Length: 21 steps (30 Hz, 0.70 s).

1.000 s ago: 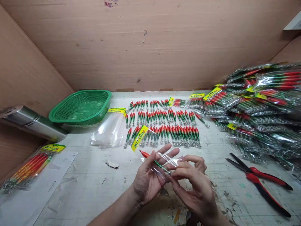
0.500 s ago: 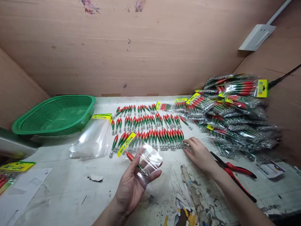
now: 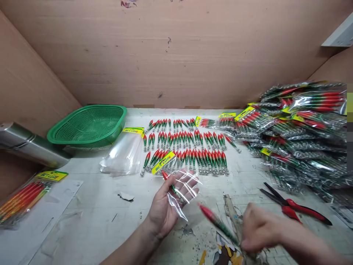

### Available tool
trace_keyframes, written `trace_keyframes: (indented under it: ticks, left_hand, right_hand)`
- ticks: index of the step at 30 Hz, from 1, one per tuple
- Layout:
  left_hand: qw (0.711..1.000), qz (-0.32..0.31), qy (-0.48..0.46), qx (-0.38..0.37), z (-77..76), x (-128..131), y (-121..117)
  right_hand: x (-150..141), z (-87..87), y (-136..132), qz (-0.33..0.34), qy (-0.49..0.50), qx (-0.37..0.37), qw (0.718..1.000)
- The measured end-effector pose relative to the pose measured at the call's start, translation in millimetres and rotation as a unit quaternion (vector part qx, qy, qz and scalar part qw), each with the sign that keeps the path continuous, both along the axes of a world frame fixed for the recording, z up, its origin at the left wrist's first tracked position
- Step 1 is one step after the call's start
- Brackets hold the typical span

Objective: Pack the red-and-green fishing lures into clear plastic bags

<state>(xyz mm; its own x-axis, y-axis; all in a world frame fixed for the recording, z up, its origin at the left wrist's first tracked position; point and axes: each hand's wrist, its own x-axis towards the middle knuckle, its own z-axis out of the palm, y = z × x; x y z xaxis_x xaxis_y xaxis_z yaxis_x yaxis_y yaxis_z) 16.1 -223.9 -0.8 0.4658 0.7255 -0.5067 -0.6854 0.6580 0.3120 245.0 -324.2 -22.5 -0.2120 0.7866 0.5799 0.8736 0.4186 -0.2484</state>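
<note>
My left hand (image 3: 168, 204) is closed around a clear plastic bag (image 3: 190, 184) with a yellow BCT LURE header (image 3: 163, 162). One red-and-green fishing lure (image 3: 173, 187) lies in that bag, pinned under my thumb. Over the table to the right, my right hand (image 3: 257, 228) is blurred by motion. It grips a second red-and-green lure (image 3: 217, 222) by its hook end, the red tip pointing up and left towards the bag. Beyond both hands, several loose lures (image 3: 193, 162) lie in three rows.
A green plastic basket (image 3: 86, 127) and a stack of flat clear bags (image 3: 121, 154) stand at the left. Filled lure packets (image 3: 298, 147) are heaped at the right, with red-handled pliers (image 3: 292, 204) in front. A metal cylinder (image 3: 35, 145) and an orange lure pack (image 3: 24, 200) are far left.
My right hand has drawn back towards me from the right end of the front row, now with a lure in it. My left hand keeps hold of the bag. The view has turned right.
</note>
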Motion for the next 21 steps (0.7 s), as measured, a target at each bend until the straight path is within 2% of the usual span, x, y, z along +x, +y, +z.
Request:
trace_keyframes:
  ticks: [3,8,16,21]
  left_hand:
    - [1.000,-0.007,-0.002,0.013,-1.5,0,-1]
    - [0.998,-0.047,-0.010,0.028,-1.6,1,-4]
    - [0.998,-0.031,-0.026,0.048,-1.0,2,-4]
    - [0.998,-0.037,-0.019,0.054,-0.6,3,-6]
  right_hand:
    - [-30,15.5,0,0.038,0.004,-0.001,0.999]
    - [-63,35.9,21,0.112,0.018,-0.015,0.993]
    - [-71,19.5,18,0.052,0.028,0.057,0.997]
    - [-79,14.9,19,0.084,0.022,0.059,0.994]
